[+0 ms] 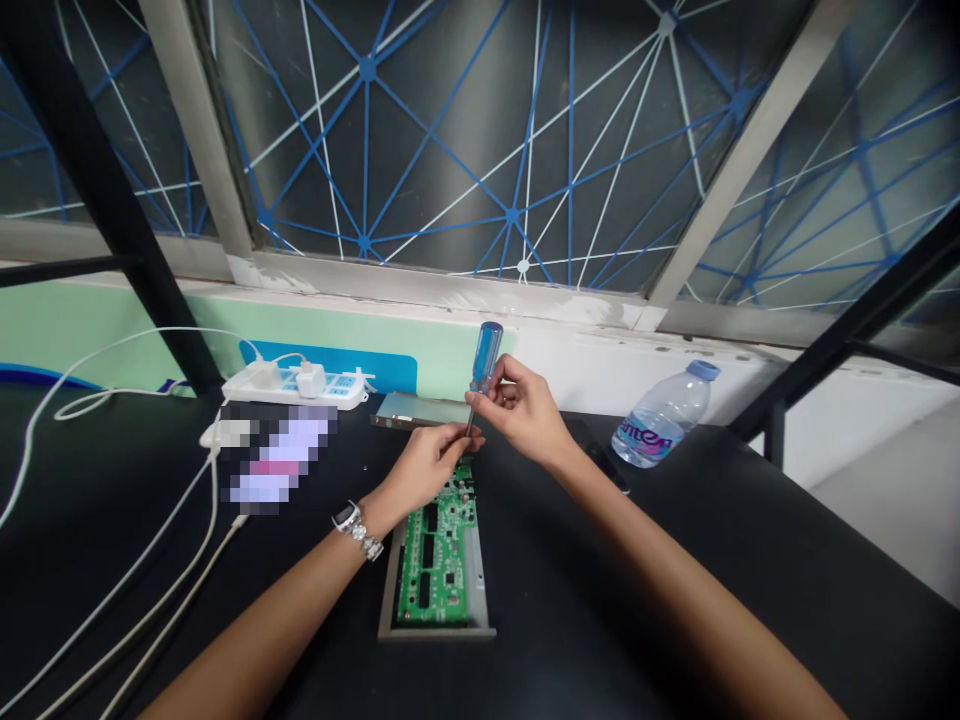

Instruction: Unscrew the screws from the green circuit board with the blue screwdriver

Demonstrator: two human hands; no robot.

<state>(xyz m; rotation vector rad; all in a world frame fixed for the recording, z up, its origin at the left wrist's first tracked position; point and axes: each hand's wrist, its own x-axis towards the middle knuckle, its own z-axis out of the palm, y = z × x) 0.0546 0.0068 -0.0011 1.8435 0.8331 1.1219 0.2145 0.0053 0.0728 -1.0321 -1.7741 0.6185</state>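
In the middle of the frame, my right hand (523,408) gripped the blue screwdriver (484,361), standing up. My left hand (427,463) pinched its tip, just above the green board (439,553) in its gray tray (480,590) on the black table (675,560).

screwdriver (484,360): translucent blue plastic handle, glossy; thin bare metal shaft
circuit board (439,548): green, lacquered sheen, set in a dull grey metal tray (480,590)
table (675,560): black, matt, smooth
water bottle (664,412), at 3 o'clock of the screwdriver: clear glossy plastic
power strip (296,386), at 9 o'clock: white smooth plastic
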